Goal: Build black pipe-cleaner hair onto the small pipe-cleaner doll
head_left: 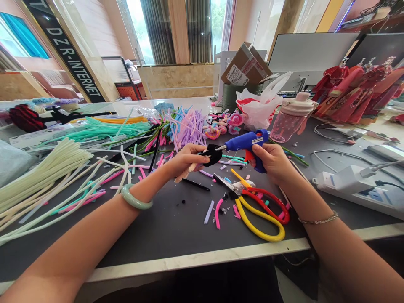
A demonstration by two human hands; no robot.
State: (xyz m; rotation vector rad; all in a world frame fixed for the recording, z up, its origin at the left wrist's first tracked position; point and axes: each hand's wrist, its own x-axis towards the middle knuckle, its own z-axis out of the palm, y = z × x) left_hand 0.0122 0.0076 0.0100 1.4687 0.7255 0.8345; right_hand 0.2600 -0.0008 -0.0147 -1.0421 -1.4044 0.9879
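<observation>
My right hand [275, 162] is wrapped round a blue hot glue gun [242, 141] with an orange trigger. Its metal nozzle points left and meets, or nearly meets, a small black fuzzy piece [215, 155]. My left hand [189, 160] pinches that black piece, and a cream fuzzy part [188, 171] hangs below the fingers. Under the glue gun lie scissors [263, 210] with one red and one yellow handle, their blades partly apart. Short pink and lilac pipe cleaner offcuts [217, 213] are scattered beside them.
Cream pipe cleaners [47, 172] spread over the left side; green and purple bundles [189, 126] lie behind my hands. A pink bottle [293, 115] and plastic bag [260, 105] stand at the back right. A white power strip [353, 183] with cables sits right, near red dresses [350, 92].
</observation>
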